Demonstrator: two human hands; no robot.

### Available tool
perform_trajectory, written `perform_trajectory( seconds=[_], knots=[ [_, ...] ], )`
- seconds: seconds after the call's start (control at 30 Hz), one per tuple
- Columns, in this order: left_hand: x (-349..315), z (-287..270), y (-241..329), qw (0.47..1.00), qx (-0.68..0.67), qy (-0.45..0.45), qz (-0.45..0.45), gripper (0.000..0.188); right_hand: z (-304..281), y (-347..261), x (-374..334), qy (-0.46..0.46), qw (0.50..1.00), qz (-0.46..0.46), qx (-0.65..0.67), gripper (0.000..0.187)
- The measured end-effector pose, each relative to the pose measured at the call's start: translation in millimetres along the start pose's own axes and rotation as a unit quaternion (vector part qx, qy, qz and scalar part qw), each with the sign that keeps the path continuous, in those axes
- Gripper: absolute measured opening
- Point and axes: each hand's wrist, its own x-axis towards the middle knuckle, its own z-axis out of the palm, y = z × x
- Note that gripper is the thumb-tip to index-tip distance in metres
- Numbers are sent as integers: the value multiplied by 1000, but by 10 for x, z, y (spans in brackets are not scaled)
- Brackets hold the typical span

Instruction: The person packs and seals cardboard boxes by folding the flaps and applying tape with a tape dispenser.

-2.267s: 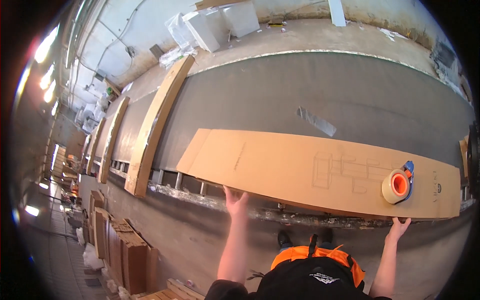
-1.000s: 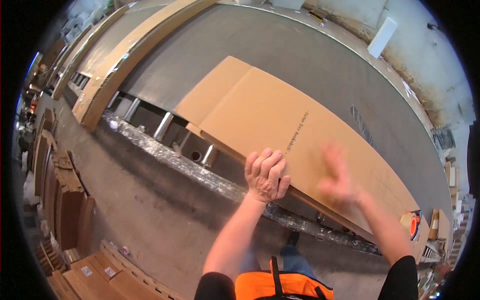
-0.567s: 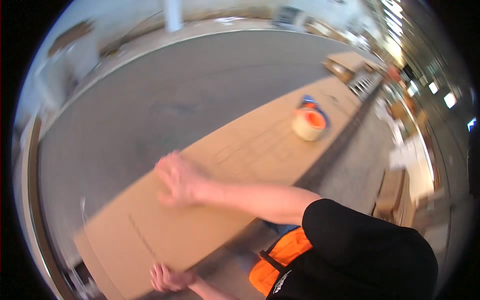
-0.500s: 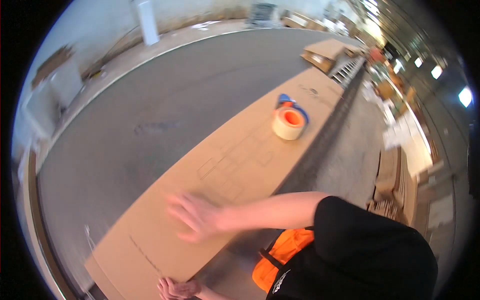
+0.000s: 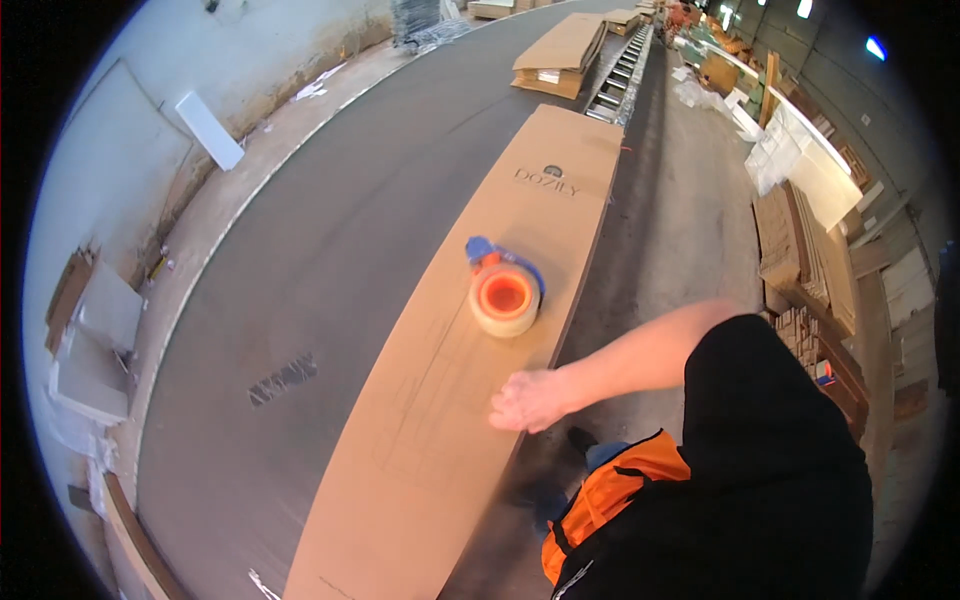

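Right hand (image 5: 530,400) has moved along the long brown printed carton (image 5: 405,480).

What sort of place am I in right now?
Probably a warehouse or factory packing area: a tape dispenser sits on a long cardboard carton, metal rollers lie beyond its far end, and stacked cardboard stands off to the right.

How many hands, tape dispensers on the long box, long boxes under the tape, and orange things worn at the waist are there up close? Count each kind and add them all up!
Hands: 1, the right hand
Tape dispensers: 1, the tape dispenser
Long boxes: 1, the long cardboard box
Orange waist things: 1, the orange cloth
Total: 4
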Motion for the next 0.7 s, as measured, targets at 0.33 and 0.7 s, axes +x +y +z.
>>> perform_trajectory(
  seconds=[0.33,0.7],
  knots=[
    [580,386,2868,704,-214,-477,480,93,293,68,-275,309,949,-60,24,11],
    [458,434,3034,668,-250,-480,511,81,-166,1730,-1309,19,996,85,-21,31]
  ],
)
